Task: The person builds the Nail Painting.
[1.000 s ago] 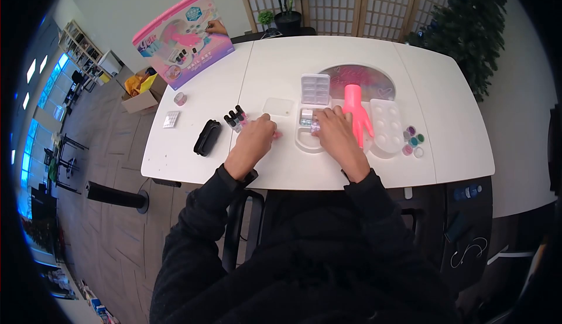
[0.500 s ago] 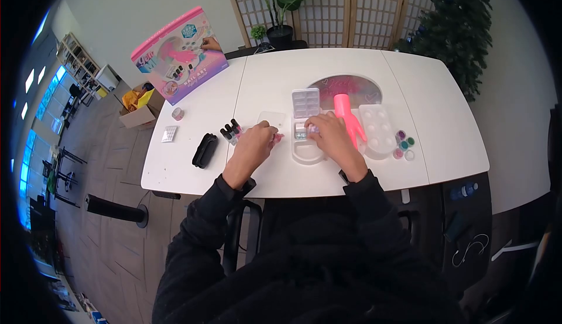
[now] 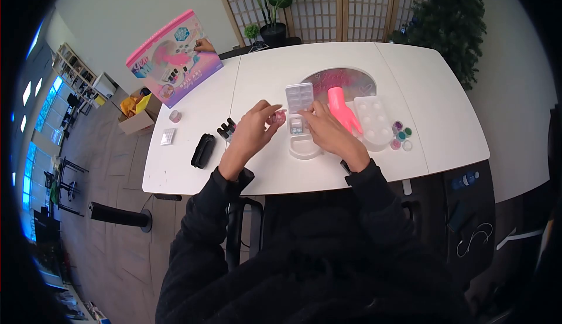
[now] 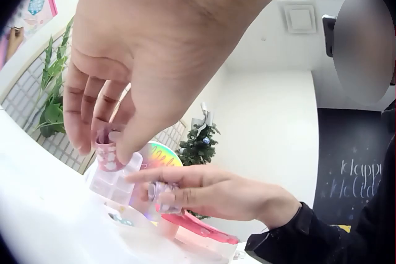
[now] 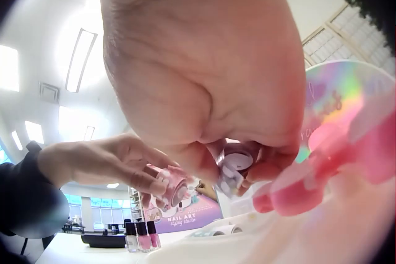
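Observation:
My left hand [image 3: 253,130] pinches a small clear jar of pink fake nails [image 4: 109,159] between thumb and fingers, raised left of the white tray [image 3: 305,150]. Over the tray, my right hand [image 3: 332,129] grips another small clear jar with pale lilac pieces [image 5: 235,168]; in the head view the fingers hide it. One tray compartment contains a small container [image 3: 297,126]. A clear sectioned case [image 3: 300,96] stands at the tray's far end. Close beyond my right hand lies a bright pink model hand [image 3: 343,112].
Right of the model hand is a white palette with round wells [image 3: 374,122], then several glitter pots [image 3: 401,135]. To the left are nail polish bottles [image 3: 227,129], a black case [image 3: 203,151], a white packet [image 3: 168,136], a small jar [image 3: 175,116] and the kit box [image 3: 175,57].
My left hand has risen from the tabletop with the pink jar. The right hand has lifted its jar from the tray and shifted left. The head view has moved slightly too.

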A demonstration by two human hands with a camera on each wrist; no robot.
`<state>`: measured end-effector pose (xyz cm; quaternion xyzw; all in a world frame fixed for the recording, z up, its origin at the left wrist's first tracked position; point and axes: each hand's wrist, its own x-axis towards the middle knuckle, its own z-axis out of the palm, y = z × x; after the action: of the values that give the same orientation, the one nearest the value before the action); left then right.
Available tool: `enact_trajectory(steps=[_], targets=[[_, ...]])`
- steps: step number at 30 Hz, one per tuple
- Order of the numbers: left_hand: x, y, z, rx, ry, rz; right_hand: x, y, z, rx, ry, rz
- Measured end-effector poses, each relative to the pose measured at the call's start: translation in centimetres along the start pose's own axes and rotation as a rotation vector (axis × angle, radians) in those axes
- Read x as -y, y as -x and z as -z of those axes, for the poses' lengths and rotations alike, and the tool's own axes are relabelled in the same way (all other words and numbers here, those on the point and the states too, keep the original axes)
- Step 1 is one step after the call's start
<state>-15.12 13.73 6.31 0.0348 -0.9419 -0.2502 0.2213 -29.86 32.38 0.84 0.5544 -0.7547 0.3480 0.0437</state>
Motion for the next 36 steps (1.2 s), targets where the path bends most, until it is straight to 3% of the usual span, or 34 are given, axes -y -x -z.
enact_trajectory(steps=[2, 4, 7, 13, 19, 32, 36], targets=[[0.0, -0.9, 0.3, 0.034, 0.030, -0.035, 0.8, -0.1, 0.6, 0.046, -0.015, 0.034], [0.1, -1.5, 0.4, 0.133, 0.116, -0.079, 1.7, -0.3, 1.2, 0.034, -0.044, -0.128], [0.0, -2.0, -0.6, 0.070, 0.211, -0.127, 1.4, 0.0, 0.8, -0.080, -0.034, -0.093], [-0.4, -2.4, -0.9, 0.162, 0.296, -0.014, 0.9, -0.3, 0.6, -0.105, 0.071, -0.067], [0.6, -2.8, -2.2, 0.099, 0.298, -0.124, 0.4, 0.2, -0.8, -0.129, 0.026, -0.043], [0.3, -3.9, -4.5, 0.146, 0.256, -0.030, 0.7, 0.9, -1.0, -0.072, 0.260, -0.080], [0.8, -4.0, -5.4, 0.111, 0.161, -0.081, 0.8, 1.2, -0.9, -0.148, 0.250, -0.075]])
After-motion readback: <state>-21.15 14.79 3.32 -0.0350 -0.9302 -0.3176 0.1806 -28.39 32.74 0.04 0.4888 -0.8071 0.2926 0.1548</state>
